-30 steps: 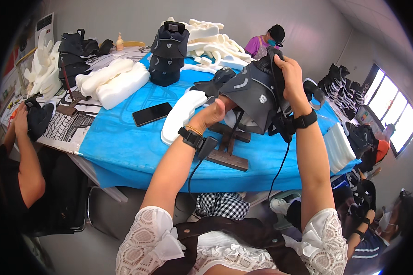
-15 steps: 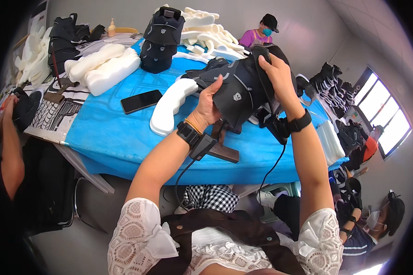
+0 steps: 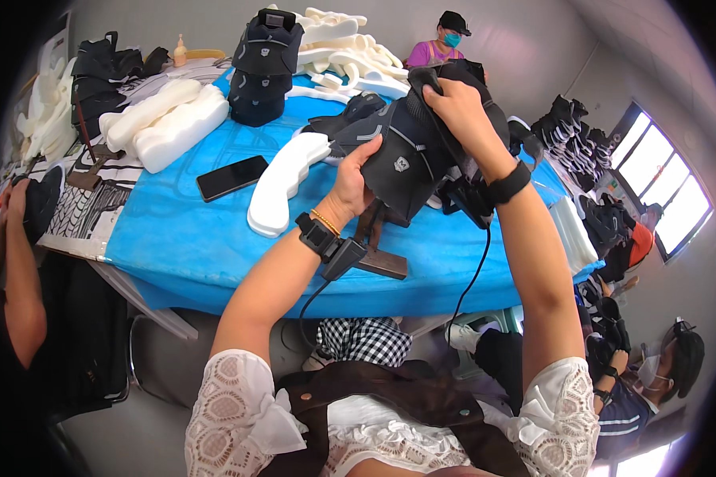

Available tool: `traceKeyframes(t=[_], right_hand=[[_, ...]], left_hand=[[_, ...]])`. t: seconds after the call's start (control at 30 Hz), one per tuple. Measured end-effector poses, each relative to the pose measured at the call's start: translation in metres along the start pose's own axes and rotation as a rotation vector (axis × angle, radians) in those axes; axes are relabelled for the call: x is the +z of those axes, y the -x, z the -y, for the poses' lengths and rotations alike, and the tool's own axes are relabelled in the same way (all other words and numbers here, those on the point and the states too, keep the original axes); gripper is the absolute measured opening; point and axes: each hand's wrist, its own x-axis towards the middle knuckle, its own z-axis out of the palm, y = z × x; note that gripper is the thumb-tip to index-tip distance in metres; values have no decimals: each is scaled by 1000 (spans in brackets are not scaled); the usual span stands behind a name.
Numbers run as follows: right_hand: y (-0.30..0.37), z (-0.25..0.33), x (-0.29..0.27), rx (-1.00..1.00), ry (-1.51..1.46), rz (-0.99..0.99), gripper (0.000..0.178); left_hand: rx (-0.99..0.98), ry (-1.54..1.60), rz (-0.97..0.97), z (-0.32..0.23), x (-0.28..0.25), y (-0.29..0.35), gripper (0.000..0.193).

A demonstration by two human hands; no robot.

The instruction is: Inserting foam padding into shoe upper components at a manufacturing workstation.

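Over the table I hold a dark shoe upper with a small pale emblem, tilted, between both hands. My left hand grips its near left edge, thumb raised on the outside and the other fingers hidden behind. My right hand is closed on the black collar at the upper's far side, thumb pressing it. A white shoe-shaped form lies left of my left hand. Below the upper lies a brown hammer-like tool, partly covered. More dark uppers sit behind the held one.
A phone rests on the blue table cover. Stacked uppers, paired white forms and a white heap stand beyond. Co-workers sit across, at right and at left.
My right hand has shifted slightly left with the upper's collar, and the upper has turned a little. The whole view has shifted slightly. Both hands keep their hold.
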Motion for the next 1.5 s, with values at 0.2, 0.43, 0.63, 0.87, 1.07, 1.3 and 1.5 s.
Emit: traceKeyframes(t=[0.2,0.43,0.63,0.87,1.07,1.3,1.5], right_hand=[[-12,5,19,-37,100,30,28],[-15,-6,14,4,-10,152,35],[-16,-26,17,-276,182,159,31],[-14,-45,37,-149,249,151,26],[-6,-33,39,-335,360,92,24],[5,-38,46,-427,193,-79,9],[9,-40,52,-364,93,-98,8]], left_hand=[[8,31,24,5,-8,-2,38],[60,-6,-88,12,-6,0,39],[41,21,-75,11,-5,-3,40],[1,57,-32,8,-3,-6,42],[21,164,-46,9,-7,-7,41],[14,231,24,9,-4,-7,41],[38,176,24,4,0,-5,41]])
